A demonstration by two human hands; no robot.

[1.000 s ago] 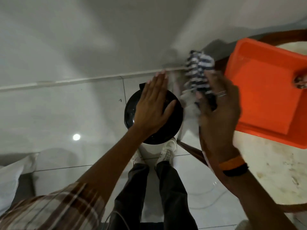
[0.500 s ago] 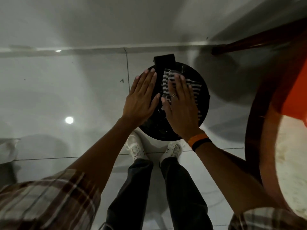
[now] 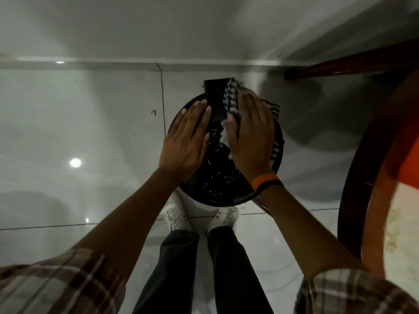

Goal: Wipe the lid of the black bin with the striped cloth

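The round lid of the black bin (image 3: 217,186) lies below me on the white floor, glossy and speckled with droplets, with a black hinge block (image 3: 215,96) at its far edge. My left hand (image 3: 186,141) rests flat on the lid's left side, fingers together. My right hand (image 3: 251,137) presses the black-and-white striped cloth (image 3: 231,96) flat onto the right side of the lid. The cloth sticks out past my fingertips and at the right edge of my palm; the rest is hidden under the hand.
My white shoes (image 3: 174,216) stand just behind the bin on the white tiled floor (image 3: 90,132). A round wooden-rimmed table (image 3: 353,177) stands close on the right, with an orange object (image 3: 408,164) on it. A white wall (image 3: 158,26) runs behind the bin.
My right hand carried the cloth from beside the orange tray down onto the lid, then slid it toward the far edge by the hinge. The left hand stayed flat on the lid.
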